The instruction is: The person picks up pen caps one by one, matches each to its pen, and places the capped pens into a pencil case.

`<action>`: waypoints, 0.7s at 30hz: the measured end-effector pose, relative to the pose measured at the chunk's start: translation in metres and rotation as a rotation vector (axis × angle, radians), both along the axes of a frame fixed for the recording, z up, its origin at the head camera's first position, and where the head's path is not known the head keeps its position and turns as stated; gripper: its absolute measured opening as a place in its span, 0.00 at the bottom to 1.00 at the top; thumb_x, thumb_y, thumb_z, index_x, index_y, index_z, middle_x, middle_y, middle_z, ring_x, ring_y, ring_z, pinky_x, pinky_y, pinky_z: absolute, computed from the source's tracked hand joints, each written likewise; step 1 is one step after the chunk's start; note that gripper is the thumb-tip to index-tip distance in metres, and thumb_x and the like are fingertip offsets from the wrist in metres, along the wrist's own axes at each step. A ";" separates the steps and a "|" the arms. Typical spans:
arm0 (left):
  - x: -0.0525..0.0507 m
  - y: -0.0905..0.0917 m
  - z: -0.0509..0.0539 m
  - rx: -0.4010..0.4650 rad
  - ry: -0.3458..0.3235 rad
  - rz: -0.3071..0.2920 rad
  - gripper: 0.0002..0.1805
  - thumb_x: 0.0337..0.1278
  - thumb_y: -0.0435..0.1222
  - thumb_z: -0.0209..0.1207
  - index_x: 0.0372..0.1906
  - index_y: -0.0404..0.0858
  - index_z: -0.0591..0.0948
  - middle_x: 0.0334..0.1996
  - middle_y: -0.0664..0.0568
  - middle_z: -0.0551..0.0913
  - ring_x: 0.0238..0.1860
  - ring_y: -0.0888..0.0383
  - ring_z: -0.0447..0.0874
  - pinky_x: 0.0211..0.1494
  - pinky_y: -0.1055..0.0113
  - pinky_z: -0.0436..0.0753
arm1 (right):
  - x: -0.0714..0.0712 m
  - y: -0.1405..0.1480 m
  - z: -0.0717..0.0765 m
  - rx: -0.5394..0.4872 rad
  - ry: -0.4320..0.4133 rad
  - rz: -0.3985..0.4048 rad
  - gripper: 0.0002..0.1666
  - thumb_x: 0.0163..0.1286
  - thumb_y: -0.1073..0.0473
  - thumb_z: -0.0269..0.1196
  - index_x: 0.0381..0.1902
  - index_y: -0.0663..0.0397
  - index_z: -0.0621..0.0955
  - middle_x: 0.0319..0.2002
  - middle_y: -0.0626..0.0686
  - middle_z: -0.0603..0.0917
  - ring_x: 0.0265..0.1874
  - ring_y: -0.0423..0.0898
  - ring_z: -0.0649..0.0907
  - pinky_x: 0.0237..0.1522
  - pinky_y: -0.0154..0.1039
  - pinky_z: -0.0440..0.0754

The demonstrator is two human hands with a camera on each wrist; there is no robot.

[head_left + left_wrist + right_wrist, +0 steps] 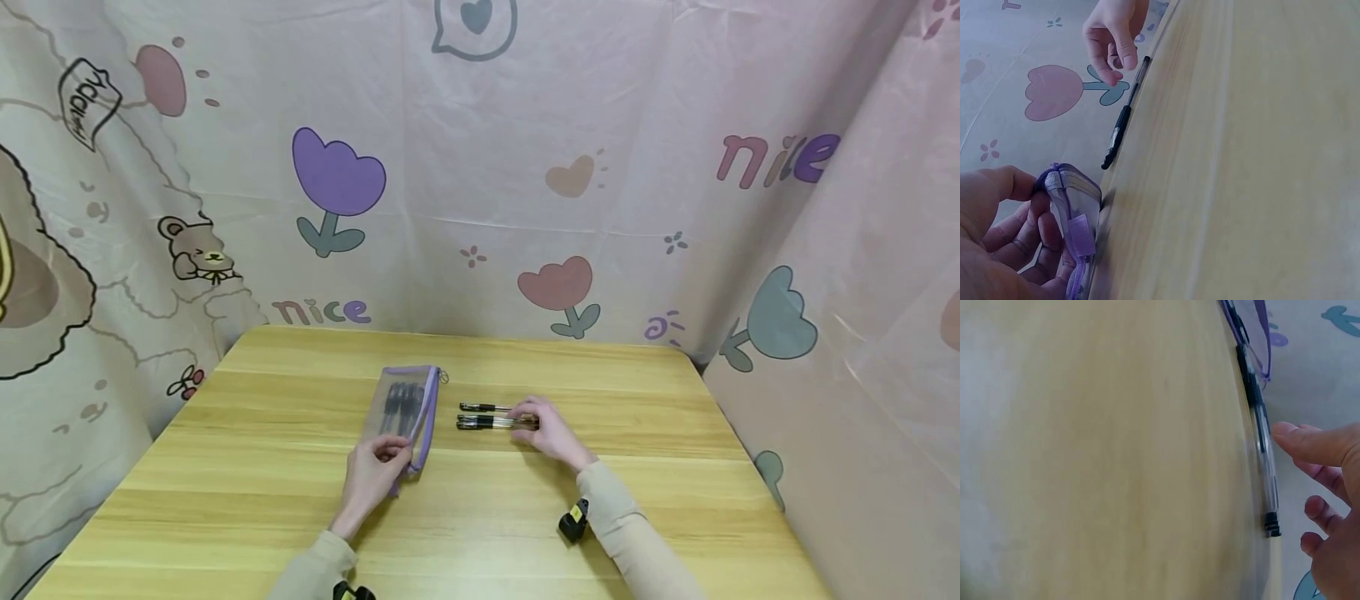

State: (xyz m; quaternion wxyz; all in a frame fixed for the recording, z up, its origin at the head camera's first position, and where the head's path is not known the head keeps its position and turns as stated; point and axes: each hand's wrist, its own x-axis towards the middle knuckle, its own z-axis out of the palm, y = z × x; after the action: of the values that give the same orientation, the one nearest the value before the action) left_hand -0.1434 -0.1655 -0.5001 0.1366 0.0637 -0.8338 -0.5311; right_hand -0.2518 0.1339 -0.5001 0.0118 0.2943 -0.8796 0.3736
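Note:
A see-through pencil case (432,421) with purple zipper edging lies on the table, dark pens (405,404) visible inside. My left hand (372,472) pinches its near end between thumb and fingers; the purple zipper end (1080,236) shows beside the fingers in the left wrist view. To the right of the case lie loose black-and-clear gel pens (480,422), side by side with one slightly apart at the back. Over their right ends hovers my right hand (551,433), fingers loosely bent. In the right wrist view its thumb (1297,440) is close beside a pen (1263,434), apparently not gripping it.
The light wooden table (262,433) meets a printed cloth backdrop (465,167) at its back edge, and cloth also hangs at both sides. A black camera with a yellow label (574,521) is strapped at the right wrist, and another (352,592) at the left.

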 end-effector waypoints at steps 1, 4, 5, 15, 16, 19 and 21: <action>0.000 0.000 0.000 -0.003 0.001 0.000 0.06 0.54 0.30 0.66 0.37 0.34 0.88 0.29 0.47 0.89 0.25 0.71 0.79 0.30 0.76 0.79 | -0.001 0.001 -0.001 0.003 0.002 -0.009 0.18 0.57 0.66 0.73 0.47 0.58 0.85 0.49 0.56 0.86 0.55 0.57 0.79 0.64 0.63 0.70; 0.000 0.000 0.000 -0.004 0.003 -0.003 0.06 0.54 0.29 0.66 0.37 0.34 0.88 0.29 0.47 0.89 0.25 0.71 0.79 0.30 0.76 0.79 | -0.003 0.000 -0.003 0.018 0.021 -0.033 0.17 0.56 0.65 0.73 0.45 0.58 0.86 0.47 0.55 0.86 0.53 0.56 0.79 0.63 0.61 0.71; 0.000 0.000 0.000 -0.004 0.003 -0.003 0.06 0.54 0.29 0.66 0.37 0.33 0.88 0.28 0.47 0.89 0.25 0.71 0.79 0.31 0.76 0.79 | -0.004 0.000 -0.003 0.022 0.021 -0.041 0.16 0.56 0.65 0.74 0.45 0.58 0.86 0.47 0.54 0.86 0.53 0.56 0.80 0.63 0.61 0.71; -0.001 0.000 0.000 0.002 -0.004 0.010 0.05 0.53 0.29 0.67 0.36 0.35 0.89 0.28 0.47 0.89 0.24 0.71 0.79 0.31 0.76 0.79 | -0.010 -0.007 -0.006 0.039 -0.002 -0.095 0.11 0.57 0.65 0.73 0.40 0.54 0.88 0.43 0.52 0.86 0.50 0.54 0.81 0.62 0.59 0.73; -0.001 0.000 -0.001 0.003 -0.004 0.011 0.05 0.53 0.29 0.67 0.36 0.35 0.89 0.28 0.47 0.89 0.24 0.71 0.79 0.31 0.76 0.79 | -0.010 -0.008 -0.006 0.043 0.000 -0.096 0.11 0.58 0.65 0.73 0.40 0.54 0.88 0.43 0.52 0.86 0.50 0.54 0.82 0.62 0.59 0.73; -0.001 0.000 -0.001 -0.001 0.002 0.011 0.05 0.53 0.30 0.67 0.36 0.35 0.89 0.28 0.47 0.89 0.25 0.71 0.79 0.32 0.76 0.79 | -0.010 -0.009 -0.006 0.049 0.012 -0.096 0.11 0.58 0.66 0.73 0.40 0.54 0.88 0.41 0.52 0.86 0.48 0.53 0.82 0.60 0.58 0.75; -0.001 0.000 -0.001 -0.002 0.002 0.013 0.05 0.53 0.30 0.67 0.35 0.35 0.89 0.28 0.47 0.89 0.25 0.71 0.80 0.33 0.77 0.79 | -0.010 -0.010 -0.006 0.052 0.020 -0.095 0.10 0.58 0.66 0.73 0.39 0.54 0.88 0.41 0.52 0.86 0.46 0.53 0.82 0.58 0.57 0.76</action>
State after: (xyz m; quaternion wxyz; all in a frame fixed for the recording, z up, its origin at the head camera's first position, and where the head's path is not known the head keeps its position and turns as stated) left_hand -0.1449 -0.1659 -0.5010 0.1411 0.0685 -0.8339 -0.5292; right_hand -0.2617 0.1238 -0.5063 0.0307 0.2562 -0.9018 0.3466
